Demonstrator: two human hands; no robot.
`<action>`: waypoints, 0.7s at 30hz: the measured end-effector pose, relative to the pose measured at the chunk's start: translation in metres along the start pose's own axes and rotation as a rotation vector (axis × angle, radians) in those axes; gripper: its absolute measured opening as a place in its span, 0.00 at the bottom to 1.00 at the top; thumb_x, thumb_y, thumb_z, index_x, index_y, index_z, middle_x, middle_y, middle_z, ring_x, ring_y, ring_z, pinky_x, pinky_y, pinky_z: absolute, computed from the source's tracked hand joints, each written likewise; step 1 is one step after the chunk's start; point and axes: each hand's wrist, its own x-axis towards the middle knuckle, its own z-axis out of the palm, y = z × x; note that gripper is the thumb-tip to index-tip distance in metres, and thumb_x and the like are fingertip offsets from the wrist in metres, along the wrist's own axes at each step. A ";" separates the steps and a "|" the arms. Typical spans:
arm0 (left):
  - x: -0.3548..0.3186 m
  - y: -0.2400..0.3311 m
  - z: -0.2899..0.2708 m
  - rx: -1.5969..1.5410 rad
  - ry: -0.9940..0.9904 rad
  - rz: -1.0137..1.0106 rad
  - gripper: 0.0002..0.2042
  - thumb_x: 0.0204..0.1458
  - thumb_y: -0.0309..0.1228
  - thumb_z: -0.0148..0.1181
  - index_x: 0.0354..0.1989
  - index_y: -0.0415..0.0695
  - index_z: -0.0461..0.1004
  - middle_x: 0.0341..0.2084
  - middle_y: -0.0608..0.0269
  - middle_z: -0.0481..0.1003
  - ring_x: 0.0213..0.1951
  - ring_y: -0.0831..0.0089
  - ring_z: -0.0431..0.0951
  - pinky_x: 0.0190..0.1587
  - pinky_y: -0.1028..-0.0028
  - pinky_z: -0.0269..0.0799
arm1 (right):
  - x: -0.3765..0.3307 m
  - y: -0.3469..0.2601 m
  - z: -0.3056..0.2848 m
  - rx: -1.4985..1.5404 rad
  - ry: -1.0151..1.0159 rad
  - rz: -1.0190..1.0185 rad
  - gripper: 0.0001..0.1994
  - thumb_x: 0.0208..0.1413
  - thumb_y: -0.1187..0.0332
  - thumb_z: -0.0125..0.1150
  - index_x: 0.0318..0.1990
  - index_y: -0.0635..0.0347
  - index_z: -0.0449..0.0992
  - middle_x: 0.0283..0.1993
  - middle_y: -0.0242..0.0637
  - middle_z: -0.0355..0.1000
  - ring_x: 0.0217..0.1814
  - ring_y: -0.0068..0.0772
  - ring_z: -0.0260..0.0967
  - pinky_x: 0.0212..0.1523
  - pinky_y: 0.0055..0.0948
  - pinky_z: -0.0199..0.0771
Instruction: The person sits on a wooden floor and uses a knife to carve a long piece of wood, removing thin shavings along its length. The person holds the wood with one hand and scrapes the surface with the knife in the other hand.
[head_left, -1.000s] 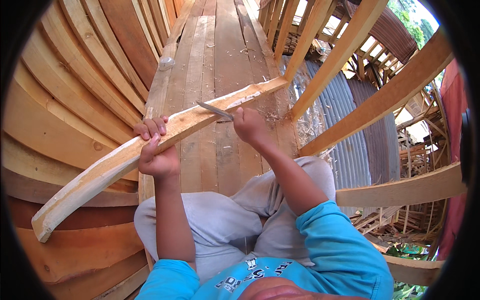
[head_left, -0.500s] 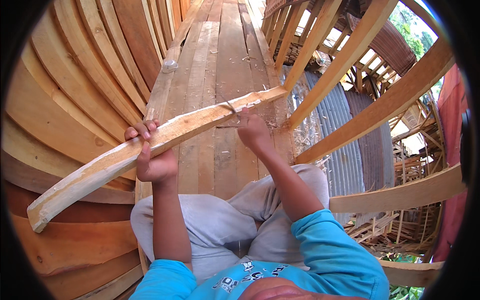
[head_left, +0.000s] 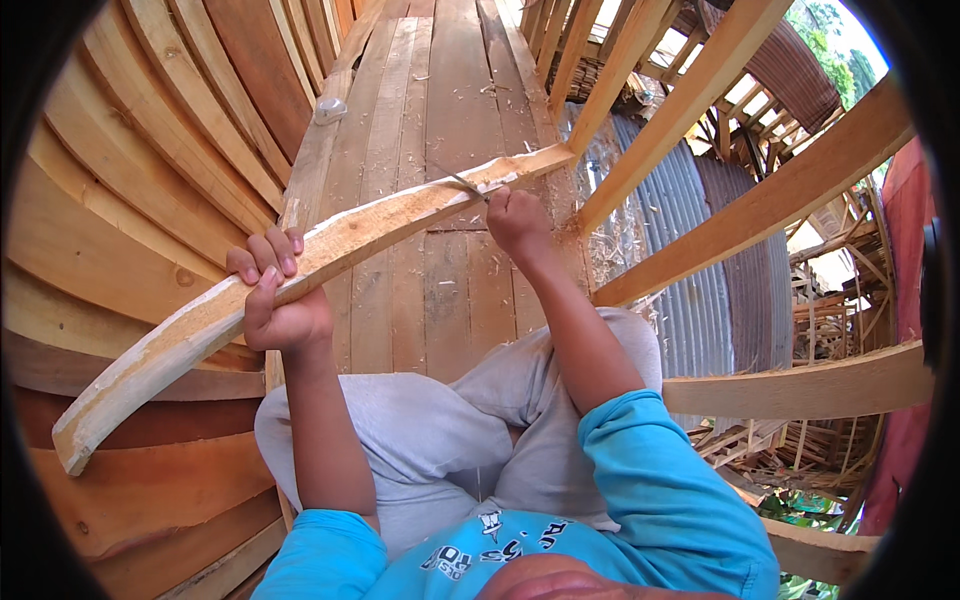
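Observation:
A long, slightly curved length of wood (head_left: 390, 215), pale on top with white-edged sides, slants across in front of me, from the lower left up to the right-hand posts. My left hand (head_left: 278, 300) grips it left of its middle, with fingers over the far edge and the thumb on the near side. My right hand (head_left: 518, 220) is a closed fist beside its far right part. From that fist a knife's thin dark blade (head_left: 462, 182) crosses the top of the wood. The handle is hidden in the fist.
Curved planks (head_left: 120, 230) form a wall on my left. Upright wooden ribs (head_left: 690, 110) stand on the right, with corrugated metal sheets (head_left: 690, 270) beyond. Shavings lie scattered over the plank floor (head_left: 455, 90). A small clear container (head_left: 329, 111) sits near its left edge.
The blade now lies at a flatter slant across the wood, and my right fist has shifted slightly right and away. My left hand has moved slightly left. The whole view has shifted a little.

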 end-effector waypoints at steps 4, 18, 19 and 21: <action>0.000 0.006 -0.004 0.039 -0.105 -0.034 0.19 0.36 0.29 0.61 0.38 0.53 0.61 0.29 0.69 0.60 0.38 0.73 0.63 0.57 0.65 0.58 | -0.021 -0.025 0.000 0.096 -0.063 0.095 0.28 0.64 0.56 0.39 0.29 0.74 0.78 0.34 0.67 0.74 0.42 0.69 0.73 0.50 0.57 0.70; 0.003 -0.004 -0.028 0.180 -0.216 0.014 0.21 0.31 0.29 0.60 0.34 0.53 0.57 0.33 0.64 0.57 0.40 0.69 0.60 0.56 0.65 0.56 | -0.023 -0.047 -0.014 0.031 -0.170 0.045 0.29 0.64 0.55 0.36 0.30 0.71 0.79 0.37 0.66 0.75 0.44 0.70 0.73 0.52 0.58 0.70; 0.003 -0.002 -0.028 0.174 -0.213 -0.016 0.21 0.31 0.29 0.60 0.34 0.53 0.57 0.33 0.64 0.57 0.40 0.69 0.60 0.56 0.65 0.56 | -0.017 -0.045 -0.014 0.038 -0.161 0.044 0.29 0.64 0.55 0.36 0.30 0.71 0.79 0.37 0.66 0.75 0.43 0.71 0.73 0.52 0.58 0.70; 0.001 -0.004 -0.016 0.147 -0.163 -0.017 0.20 0.31 0.29 0.60 0.33 0.53 0.58 0.35 0.63 0.57 0.43 0.67 0.60 0.58 0.64 0.56 | -0.006 -0.023 -0.011 0.026 -0.084 0.141 0.29 0.63 0.55 0.36 0.30 0.70 0.81 0.34 0.63 0.76 0.41 0.68 0.75 0.49 0.58 0.72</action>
